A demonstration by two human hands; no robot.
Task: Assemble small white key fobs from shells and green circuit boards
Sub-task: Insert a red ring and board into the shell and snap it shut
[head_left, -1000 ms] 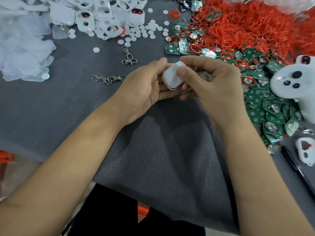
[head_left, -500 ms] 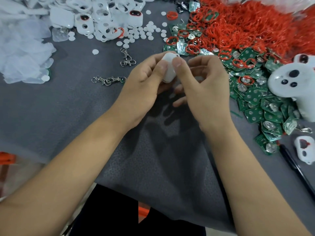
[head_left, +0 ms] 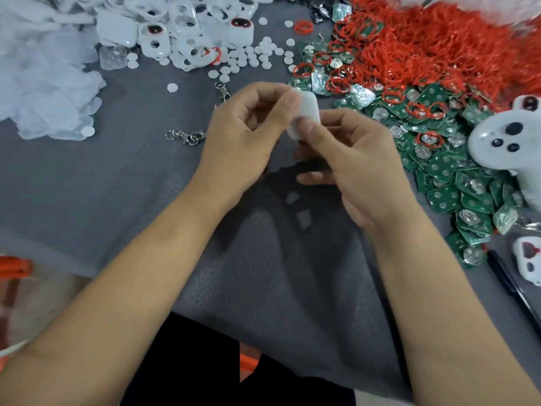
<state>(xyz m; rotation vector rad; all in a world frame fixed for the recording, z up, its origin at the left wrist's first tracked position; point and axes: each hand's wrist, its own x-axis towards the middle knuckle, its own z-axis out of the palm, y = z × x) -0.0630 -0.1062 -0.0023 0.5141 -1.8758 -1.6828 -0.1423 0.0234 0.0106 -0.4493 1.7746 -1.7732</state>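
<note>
A small white key fob (head_left: pixel 306 111) is held above the grey cloth between both hands. My left hand (head_left: pixel 248 133) pinches its upper edge with thumb and forefinger. My right hand (head_left: pixel 354 159) pinches its lower edge from the right, thumb on top. The fob is blurred, and its seam cannot be made out. A heap of green circuit boards (head_left: pixel 445 171) lies to the right. White shells (head_left: pixel 187 30) are piled at the top left.
Red rubber rings (head_left: pixel 433 45) are heaped at the top right. Small white discs (head_left: pixel 251 54) and metal clasps (head_left: pixel 187 136) lie on the grey cloth (head_left: pixel 87 186). A white controller (head_left: pixel 506 139) and a black pen (head_left: pixel 512 291) sit at the right edge. Clear plastic bags (head_left: pixel 44 83) are on the left.
Both hands have turned the fob from lying flat to standing on edge. The right thumb has slid from its top to its lower end.
</note>
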